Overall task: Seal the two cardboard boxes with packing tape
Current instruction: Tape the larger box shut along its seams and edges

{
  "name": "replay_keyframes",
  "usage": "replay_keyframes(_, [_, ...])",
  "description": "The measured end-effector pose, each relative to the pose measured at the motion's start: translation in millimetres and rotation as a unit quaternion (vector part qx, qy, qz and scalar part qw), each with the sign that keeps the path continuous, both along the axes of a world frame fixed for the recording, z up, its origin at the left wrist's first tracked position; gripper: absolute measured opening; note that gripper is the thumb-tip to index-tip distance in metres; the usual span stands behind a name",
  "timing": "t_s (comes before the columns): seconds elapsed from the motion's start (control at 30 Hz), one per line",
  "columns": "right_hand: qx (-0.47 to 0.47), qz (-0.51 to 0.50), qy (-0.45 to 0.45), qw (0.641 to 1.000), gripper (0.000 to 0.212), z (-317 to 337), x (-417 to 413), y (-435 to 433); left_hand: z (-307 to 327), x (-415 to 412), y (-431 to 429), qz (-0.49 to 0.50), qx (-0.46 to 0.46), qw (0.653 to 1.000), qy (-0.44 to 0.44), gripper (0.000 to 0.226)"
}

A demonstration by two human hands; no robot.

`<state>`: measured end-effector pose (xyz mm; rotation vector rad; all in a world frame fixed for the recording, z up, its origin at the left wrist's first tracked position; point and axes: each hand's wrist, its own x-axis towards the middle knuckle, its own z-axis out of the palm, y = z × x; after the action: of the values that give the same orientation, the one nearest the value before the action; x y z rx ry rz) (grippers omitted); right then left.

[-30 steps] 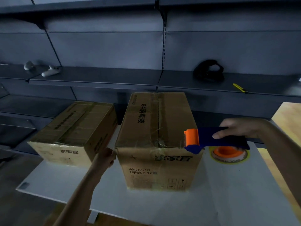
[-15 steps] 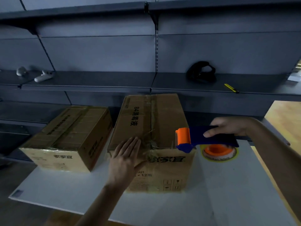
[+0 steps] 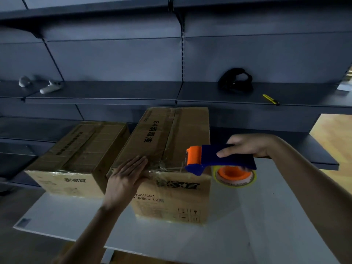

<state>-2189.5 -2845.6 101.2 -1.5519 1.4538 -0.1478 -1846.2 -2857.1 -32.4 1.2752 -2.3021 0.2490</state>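
Fingers (image 3: 136, 165) of the left hand (image 3: 127, 177): we list them straight and side by side, pressing flat on the near top edge of the taller brown cardboard box (image 3: 190, 130), left of its centre seam.

Fingers (image 3: 223, 153) of the right hand (image 3: 247, 147): we list them curled round the blue-and-orange handheld tape dispenser (image 3: 228, 159), thumb on its near face.

Dispenser: long axis left to right, roughly level. Its orange roller end points left, at the taller box's near-right top corner; we cannot tell whether it touches the cardboard. Its orange-cored tape roll (image 3: 234, 173) hangs below the handle, just right of the taller box.

Taller box: long axis runs away from us, seam along it. Crumpled clear tape (image 3: 165, 168) lies bunched on the near top edge, between the left hand and the dispenser.

Lower brown cardboard box (image 3: 80, 149): just left of the taller box, a narrow gap between them, long axis also running away from us, top taped.

White table (image 3: 266, 216): carries both boxes. We note open surface in front of the taller box and wide room to its right; the lower box sits close to the table's left edge.

Grey metal shelving (image 3: 114, 92): directly behind the taller box, close to its far end. One shelf holds a black looped object (image 3: 235, 80) and a yellow utility knife (image 3: 270, 99) behind-right of the taller box, and white handheld controllers (image 3: 50, 88) behind-left.
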Motion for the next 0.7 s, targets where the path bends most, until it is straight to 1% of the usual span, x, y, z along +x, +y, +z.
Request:
replay_keyframes(0.03, [0.006,0.001,0.0,1.0,0.047,1,-2,1,0,-2,1,-0.001,0.002,1.0,0.0,0.055])
replay_keyframes(0.13, [0.034,-0.014,-0.014,0.999,0.034,-3,-10,7,0,-7,3,-0.004,0.015,1.0,0.003,0.059])
replay_keyframes(0.2, [0.03,-0.021,-0.006,0.999,0.031,-6,-19,14,0,-4,3,0.003,0.029,1.0,0.008,0.059])
replay_keyframes(0.23, [0.027,-0.031,-0.004,0.999,0.033,-6,-27,18,1,-1,3,0.01,0.036,0.999,0.01,0.059])
replay_keyframes(0.33, [0.013,-0.051,-0.009,0.999,0.052,-4,-53,29,3,-6,3,0.025,0.038,0.999,-0.001,0.063])
replay_keyframes(0.37, [0.004,-0.044,0.004,0.999,0.051,-3,-58,31,3,-12,4,0.028,0.032,0.999,-0.012,0.066])
replay_keyframes(0.47, [-0.013,-0.045,0.01,0.999,0.031,-4,-64,35,5,-31,8,0.063,0.025,0.995,-0.073,0.082])
replay_keyframes(0.53, [-0.013,-0.049,0.005,0.999,0.024,-6,-65,34,8,-45,11,0.091,0.021,0.988,-0.12,0.089])
replay_keyframes(0.6, [-0.001,-0.047,0.003,0.999,0.023,-7,-67,34,7,-68,15,0.081,0.008,0.987,-0.135,0.087])
replay_keyframes(0.7, [0.004,-0.043,0.005,0.999,0.033,-8,-70,33,4,-112,21,0.017,-0.012,0.991,-0.129,0.082])
